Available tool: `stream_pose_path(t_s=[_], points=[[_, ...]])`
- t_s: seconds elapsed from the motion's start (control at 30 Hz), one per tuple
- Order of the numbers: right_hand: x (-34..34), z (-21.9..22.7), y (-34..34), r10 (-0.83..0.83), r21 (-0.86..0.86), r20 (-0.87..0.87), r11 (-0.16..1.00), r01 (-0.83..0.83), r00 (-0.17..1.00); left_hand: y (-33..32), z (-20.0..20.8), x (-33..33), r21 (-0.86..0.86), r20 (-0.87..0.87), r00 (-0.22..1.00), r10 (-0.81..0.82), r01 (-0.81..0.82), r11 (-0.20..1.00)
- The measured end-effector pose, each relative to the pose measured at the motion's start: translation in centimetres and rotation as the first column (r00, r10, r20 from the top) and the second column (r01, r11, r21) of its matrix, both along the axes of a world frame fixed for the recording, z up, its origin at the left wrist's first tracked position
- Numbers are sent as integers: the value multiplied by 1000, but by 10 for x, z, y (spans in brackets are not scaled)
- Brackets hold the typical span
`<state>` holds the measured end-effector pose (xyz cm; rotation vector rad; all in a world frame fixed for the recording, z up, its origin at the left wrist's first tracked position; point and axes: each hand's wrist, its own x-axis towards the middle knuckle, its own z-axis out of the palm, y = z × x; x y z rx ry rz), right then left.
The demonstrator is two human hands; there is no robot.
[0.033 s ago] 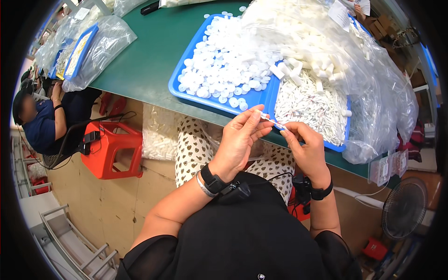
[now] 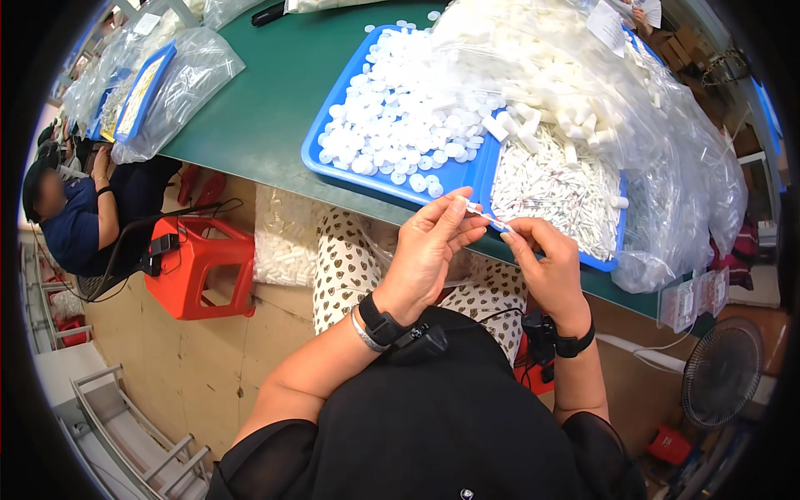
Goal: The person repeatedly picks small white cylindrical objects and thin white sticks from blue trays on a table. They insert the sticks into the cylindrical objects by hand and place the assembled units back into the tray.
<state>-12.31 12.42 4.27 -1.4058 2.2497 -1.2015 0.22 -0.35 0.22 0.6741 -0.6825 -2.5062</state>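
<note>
Between my two hands is a slim white stick-like piece (image 2: 487,217) with reddish marks, held just off the table's front edge. My left hand (image 2: 432,248) pinches its upper left end between thumb and forefinger, the other fingers loosely curled. At the lower right end, the fingertips of my right hand (image 2: 542,254) are closed on it. Right beyond my hands lies a blue tray (image 2: 402,188) heaped with small translucent white discs (image 2: 392,117). Joined or close to it, a second blue section holds many thin white pieces (image 2: 542,187), some with reddish marks. Several thicker white cylinders (image 2: 521,125) lie at its far side.
A large clear bag (image 2: 542,50) of white cylinders leans over the trays on the green table (image 2: 250,108). To the left stand a red stool (image 2: 200,271) and a seated person (image 2: 79,208). A black fan (image 2: 722,371) is at the right, and a filled bag (image 2: 283,237) lies under the table.
</note>
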Motion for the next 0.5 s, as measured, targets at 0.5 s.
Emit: stream_pose_path(t_s=[0.5], points=[[-4,3,-7,84,-101,-353,987,-128,932,3,-10,-1,4,-31,999,-33,33,999]])
